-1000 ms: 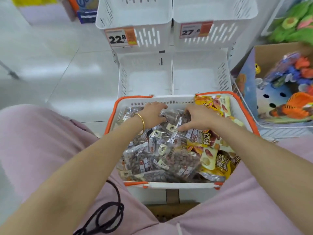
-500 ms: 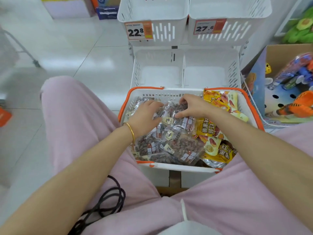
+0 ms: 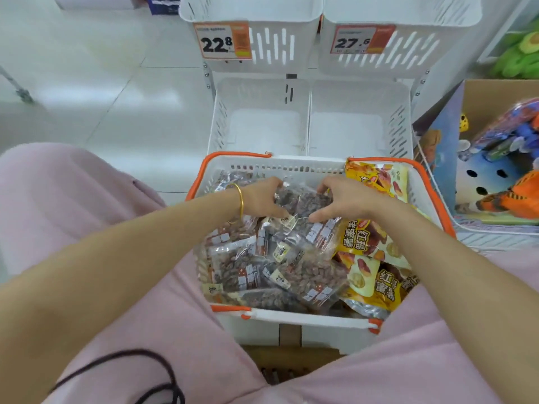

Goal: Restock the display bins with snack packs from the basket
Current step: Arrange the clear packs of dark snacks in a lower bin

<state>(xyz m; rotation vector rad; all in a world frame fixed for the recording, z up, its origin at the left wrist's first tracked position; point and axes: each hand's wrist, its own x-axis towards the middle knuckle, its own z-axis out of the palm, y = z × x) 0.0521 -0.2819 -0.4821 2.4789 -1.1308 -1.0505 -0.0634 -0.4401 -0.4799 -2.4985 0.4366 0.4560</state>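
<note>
Seen from above: my left leg, in a pink trouser leg (image 3: 87, 217), fills the left of the view. Just right of it, between my knees, is a white basket (image 3: 280, 169) with orange handles. Its left and middle hold a heap of clear packs (image 3: 291, 275) of dark brown snacks.

My left hand (image 3: 259, 199), with a gold bangle (image 3: 241, 199) at the wrist, reaches into the far part of the basket. Its fingers curl round the left edge of the top clear pack (image 3: 303, 198). My right hand (image 3: 350, 199) grips the same pack's right edge, thumb on the near side. The pack sits between both hands, just above the heap and inside the basket.

Right of my right hand, yellow packs (image 3: 361, 240) fill the basket's right side. Beyond the basket's far wall are two white display bins side by side, the left lower bin (image 3: 262, 126) and the right lower bin (image 3: 350, 129), and I see nothing in either. Above them are two more bins, tagged 22.8 (image 3: 221, 40) and 27.6 (image 3: 361, 40). At far right is a cardboard toy box (image 3: 493, 94).

I judge this to be the pick-up step, with no stocking done yet. The next move calls for lifting the pack clear of the basket's far wall and setting it in a lower bin. Which bin suits this snack I cannot tell.
</note>
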